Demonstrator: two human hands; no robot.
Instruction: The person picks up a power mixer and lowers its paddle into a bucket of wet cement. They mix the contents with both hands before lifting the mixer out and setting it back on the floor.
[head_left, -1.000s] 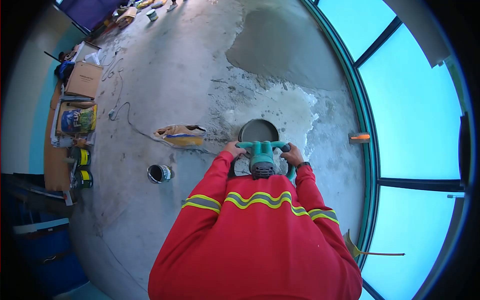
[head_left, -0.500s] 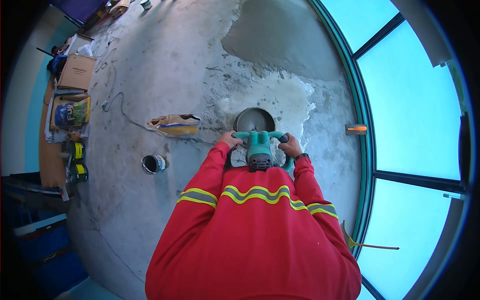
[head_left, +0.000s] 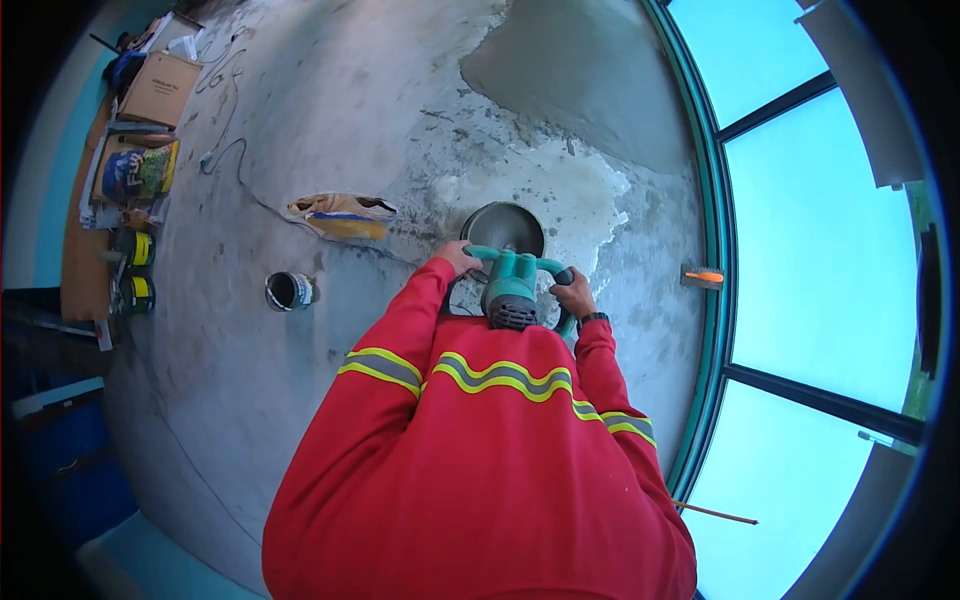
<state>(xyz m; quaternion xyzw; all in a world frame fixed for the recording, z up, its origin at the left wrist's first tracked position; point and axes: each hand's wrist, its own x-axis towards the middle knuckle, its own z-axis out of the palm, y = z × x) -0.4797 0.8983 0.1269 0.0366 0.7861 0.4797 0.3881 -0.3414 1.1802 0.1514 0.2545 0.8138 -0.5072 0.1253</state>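
Pale daylight comes through tall frosted windows in dark frames along the right side, beside a rough grey concrete floor with a darker, smooth patch near the top. On the left, a cardboard box and two yellow-labelled tubs sit near a pale wall with a turquoise band.

Both hands grip a green power mixer by its side handles: left hand at 10 o'clock on the housing, right hand at 2 o'clock. A round bucket of grey mix sits at 12 o'clock, just beyond the mixer. Relative to the mixer, floor items are located as follows — open paper bag, 10 o'clock; small pail, 9 o'clock; orange-handled trowel, 3 o'clock, beside the window frame; smooth grey patch, 1 o'clock.
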